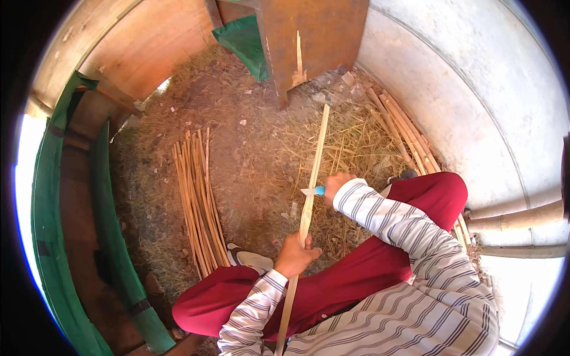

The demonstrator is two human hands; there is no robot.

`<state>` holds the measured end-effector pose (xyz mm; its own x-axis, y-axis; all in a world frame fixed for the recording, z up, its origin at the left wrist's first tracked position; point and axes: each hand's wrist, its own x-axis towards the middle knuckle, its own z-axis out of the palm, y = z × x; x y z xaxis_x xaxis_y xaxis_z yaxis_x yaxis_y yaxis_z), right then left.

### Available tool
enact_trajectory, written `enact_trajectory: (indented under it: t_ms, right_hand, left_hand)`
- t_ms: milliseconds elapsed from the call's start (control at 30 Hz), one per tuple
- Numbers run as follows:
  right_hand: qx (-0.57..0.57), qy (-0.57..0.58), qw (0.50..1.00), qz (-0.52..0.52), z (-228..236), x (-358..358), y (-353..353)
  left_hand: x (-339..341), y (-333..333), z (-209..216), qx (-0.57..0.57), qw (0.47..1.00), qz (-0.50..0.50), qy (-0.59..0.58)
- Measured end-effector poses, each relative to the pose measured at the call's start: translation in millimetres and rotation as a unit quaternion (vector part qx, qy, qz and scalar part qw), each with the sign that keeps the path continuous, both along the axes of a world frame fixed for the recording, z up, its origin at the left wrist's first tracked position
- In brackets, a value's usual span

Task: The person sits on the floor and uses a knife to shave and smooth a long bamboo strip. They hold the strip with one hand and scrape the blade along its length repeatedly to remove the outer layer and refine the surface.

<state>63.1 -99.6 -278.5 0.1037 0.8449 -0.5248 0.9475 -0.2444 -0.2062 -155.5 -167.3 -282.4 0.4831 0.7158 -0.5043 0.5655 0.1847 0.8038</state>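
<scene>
A long, pale strip of split bamboo or wood (316, 160) slants up and away from my lap toward the far wooden panel. My left hand (295, 256) is closed around it, low down and close to my knees. In my right hand (339, 185) is a utility knife (314, 191) with a light blue handle. Its blade lies across the strip, beyond my left hand, and seems to touch it. Most of the knife's handle is hidden inside my fist.
Several thin strips (199, 199) lie bundled on the ground at left. More sticks (407, 130) rest along the pale wall (469, 89) at right. Straw shavings (362, 142) cover the dirt. A brown wooden panel (320, 35) stands ahead; green-covered boards (113, 213) line the left side.
</scene>
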Motion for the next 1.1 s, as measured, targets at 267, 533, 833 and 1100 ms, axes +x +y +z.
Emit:
enact_trajectory:
  t_ms: [267, 533, 833, 1100]
  right_hand:
    - [-0.029, -0.005, 0.999, -0.029, -17, 7, 14]
    - [-0.009, 0.004, 0.998, -0.068, -46, -6, 31]
    - [-0.032, -0.009, 0.993, -0.113, -47, 38, 57]
    - [-0.029, -0.01, 0.986, -0.166, -57, 76, 78]
  left_hand:
    - [-1, -7, -5, 0.008, 1.0, 0.004, -0.002]
    - [-10, -6, -8, -0.008, 0.999, 0.038, -0.015]
    - [-20, -26, -21, -0.061, 0.997, 0.027, -0.029]
    - [-31, -40, -18, -0.02, 0.999, -0.008, -0.029]
